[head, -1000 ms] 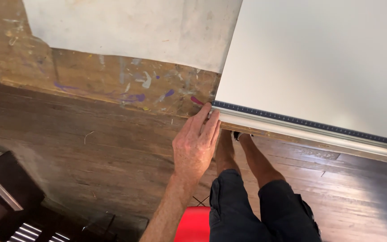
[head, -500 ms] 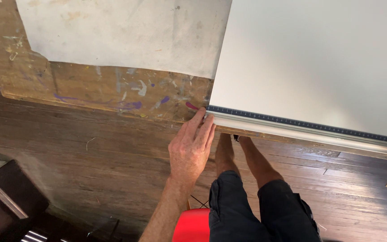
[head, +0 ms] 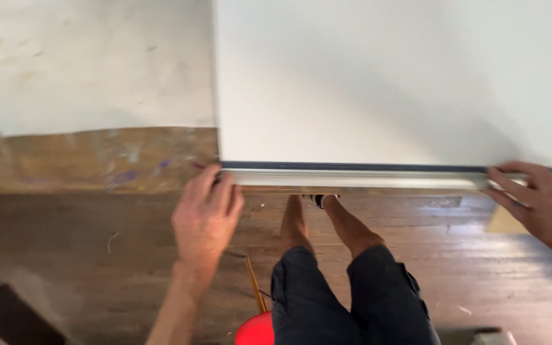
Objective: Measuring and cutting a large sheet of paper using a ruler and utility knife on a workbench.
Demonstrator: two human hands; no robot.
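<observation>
Your left hand [head: 206, 214] curls its fingers under the lower left corner of the white panel [head: 391, 83]; your right hand [head: 538, 201] clamps the lower edge further right. Keep both grips level against the wall. Since half a second ago, the right hand has come into view.

A room under renovation, likely in a home. The dark brown wooden plank floor [head: 97, 268] is scuffed and littered with small chips. The lower wall is a bare brown strip smeared with purple and white paint [head: 110, 163], below rough, stained whitish plaster [head: 84, 64]. A large clean white panel with a metal bottom edge [head: 391, 76] stands against it.
</observation>
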